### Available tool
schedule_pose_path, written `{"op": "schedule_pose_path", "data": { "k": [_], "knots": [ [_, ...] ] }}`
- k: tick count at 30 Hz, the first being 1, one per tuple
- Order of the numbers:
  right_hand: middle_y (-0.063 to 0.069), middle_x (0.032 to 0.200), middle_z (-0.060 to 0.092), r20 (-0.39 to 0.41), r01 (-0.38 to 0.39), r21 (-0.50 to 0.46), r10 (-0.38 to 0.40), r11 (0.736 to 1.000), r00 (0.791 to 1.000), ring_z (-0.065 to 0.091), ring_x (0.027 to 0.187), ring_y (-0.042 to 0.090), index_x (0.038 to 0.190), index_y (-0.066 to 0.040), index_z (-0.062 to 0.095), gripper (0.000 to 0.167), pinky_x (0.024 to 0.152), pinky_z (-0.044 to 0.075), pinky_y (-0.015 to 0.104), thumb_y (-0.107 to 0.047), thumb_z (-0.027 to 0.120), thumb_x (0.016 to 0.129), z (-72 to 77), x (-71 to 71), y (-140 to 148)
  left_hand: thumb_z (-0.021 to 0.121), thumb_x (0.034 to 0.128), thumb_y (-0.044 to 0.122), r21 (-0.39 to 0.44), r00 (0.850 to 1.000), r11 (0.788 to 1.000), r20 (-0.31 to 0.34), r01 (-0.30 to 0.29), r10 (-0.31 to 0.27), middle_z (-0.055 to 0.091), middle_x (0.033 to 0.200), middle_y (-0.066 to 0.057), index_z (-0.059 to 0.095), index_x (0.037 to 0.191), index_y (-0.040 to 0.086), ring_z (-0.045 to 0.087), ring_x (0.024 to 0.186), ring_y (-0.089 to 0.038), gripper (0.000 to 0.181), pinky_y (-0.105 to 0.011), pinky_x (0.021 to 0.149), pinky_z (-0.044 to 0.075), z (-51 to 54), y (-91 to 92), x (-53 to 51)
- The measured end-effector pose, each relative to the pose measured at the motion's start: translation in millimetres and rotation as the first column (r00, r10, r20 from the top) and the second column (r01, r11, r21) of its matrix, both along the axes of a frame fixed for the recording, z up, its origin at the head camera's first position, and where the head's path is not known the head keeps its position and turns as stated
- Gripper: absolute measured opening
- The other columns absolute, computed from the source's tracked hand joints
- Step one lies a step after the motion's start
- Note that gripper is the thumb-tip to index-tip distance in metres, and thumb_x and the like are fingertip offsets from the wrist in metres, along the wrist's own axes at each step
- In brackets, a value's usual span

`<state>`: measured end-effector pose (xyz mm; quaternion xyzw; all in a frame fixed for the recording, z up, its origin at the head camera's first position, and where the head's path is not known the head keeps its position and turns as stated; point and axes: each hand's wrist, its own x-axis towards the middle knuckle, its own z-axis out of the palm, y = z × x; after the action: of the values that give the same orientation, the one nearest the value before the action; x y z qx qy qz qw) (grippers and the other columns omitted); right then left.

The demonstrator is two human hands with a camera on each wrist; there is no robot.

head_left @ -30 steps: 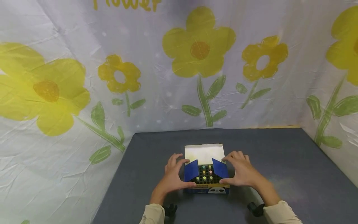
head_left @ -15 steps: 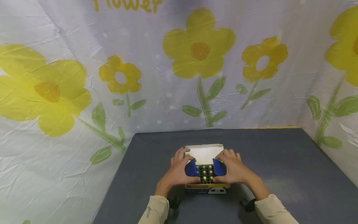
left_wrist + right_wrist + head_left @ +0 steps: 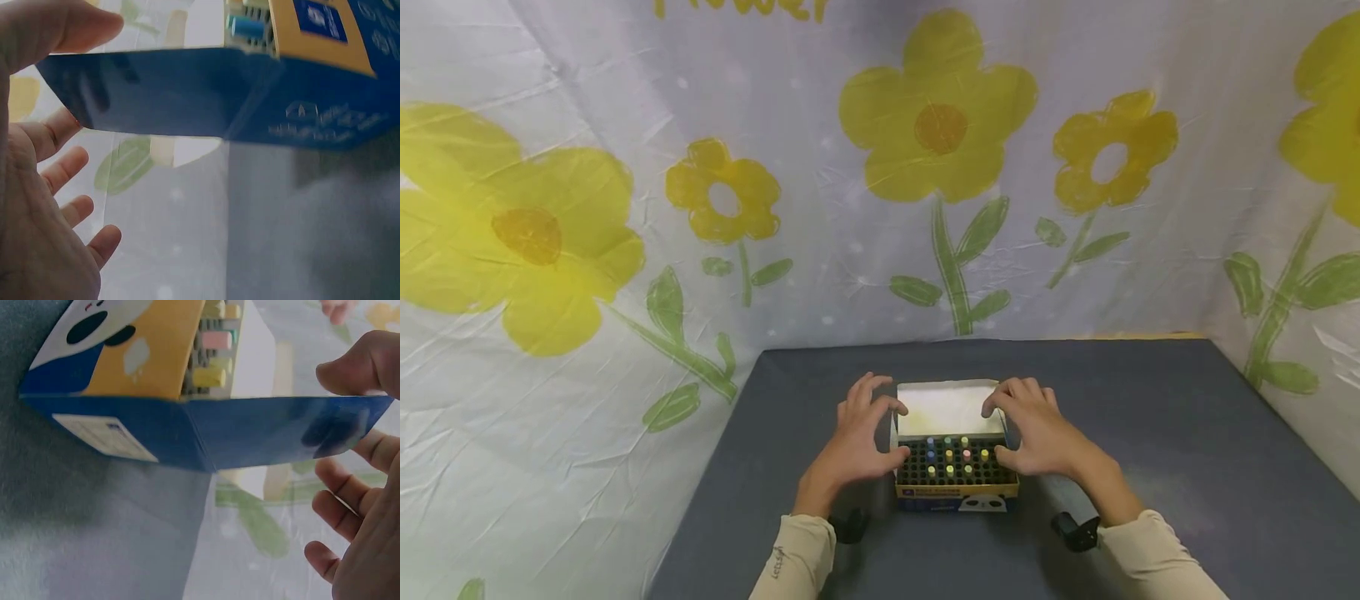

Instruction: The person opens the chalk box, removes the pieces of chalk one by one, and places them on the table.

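Note:
A blue and yellow box [image 3: 936,492] with a panda print stands open, its white lid [image 3: 951,408] raised behind. Several colourful capped sticks [image 3: 967,456] stand in its dark grid. My left hand [image 3: 848,446] holds the left blue flap [image 3: 156,94] by its edges, thumb on the near edge and index finger at the far one. My right hand [image 3: 1051,437] has thumb and index finger round the right blue flap [image 3: 262,431] in the same way. The other fingers of both hands are spread away from the box.
The box stands on a dark grey table [image 3: 820,375]. Behind and beside the table hangs a white cloth [image 3: 842,250] with yellow flowers. Black straps circle both wrists.
Both hands have moved apart, and the two side flaps have swung outward from over the box, uncovering more of the grid and sticks. The head view has shifted slightly.

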<state>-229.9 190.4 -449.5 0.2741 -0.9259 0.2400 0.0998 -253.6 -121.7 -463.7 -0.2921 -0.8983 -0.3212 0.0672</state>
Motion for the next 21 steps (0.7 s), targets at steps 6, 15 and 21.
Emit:
{"op": "schedule_pose_path", "data": {
  "k": [6, 15, 21],
  "knots": [
    [0.003, 0.113, 0.055, -0.041, 0.058, 0.013, -0.057, 0.998, 0.998, 0.043, 0.108, 0.029, 0.102, -0.023, 0.066, 0.026, 0.088, 0.028, 0.054, -0.014, 0.075, 0.080, 0.9, 6.3, 19.7, 0.075, 0.0852, 0.025, 0.010, 0.998, 0.998, -0.024, -0.054, 0.055, 0.033, 0.161, -0.011, 0.070, 0.111, 0.019, 0.010, 0.157, -0.039, 0.026, -0.073, 0.112, 0.016, -8.0, -19.9, 1.9],
    [0.009, 0.124, 0.060, 0.075, 0.178, -0.053, -0.174, 0.983, 0.982, 0.044, 0.118, 0.040, 0.099, -0.028, 0.067, 0.019, 0.082, 0.026, 0.049, -0.024, 0.078, 0.083, -25.8, 19.1, 44.6, 0.073, 0.0874, 0.032, 0.031, 0.988, 0.988, 0.036, -0.150, 0.149, 0.037, 0.159, -0.015, 0.072, 0.109, 0.025, 0.014, 0.154, -0.043, 0.023, -0.075, 0.109, 0.017, -42.8, -45.7, 9.7],
    [0.012, 0.128, 0.060, 0.145, 0.199, -0.149, -0.178, 0.969, 0.973, 0.043, 0.120, 0.042, 0.103, -0.028, 0.067, 0.022, 0.085, 0.027, 0.052, -0.023, 0.079, 0.085, -57.5, 27.7, 48.6, 0.074, 0.0878, 0.042, 0.031, 0.979, 0.983, 0.096, -0.181, 0.178, 0.040, 0.156, -0.017, 0.071, 0.112, 0.027, 0.018, 0.152, -0.047, 0.029, -0.079, 0.107, 0.019, -71.6, -44.4, 16.9]
  ]
}}
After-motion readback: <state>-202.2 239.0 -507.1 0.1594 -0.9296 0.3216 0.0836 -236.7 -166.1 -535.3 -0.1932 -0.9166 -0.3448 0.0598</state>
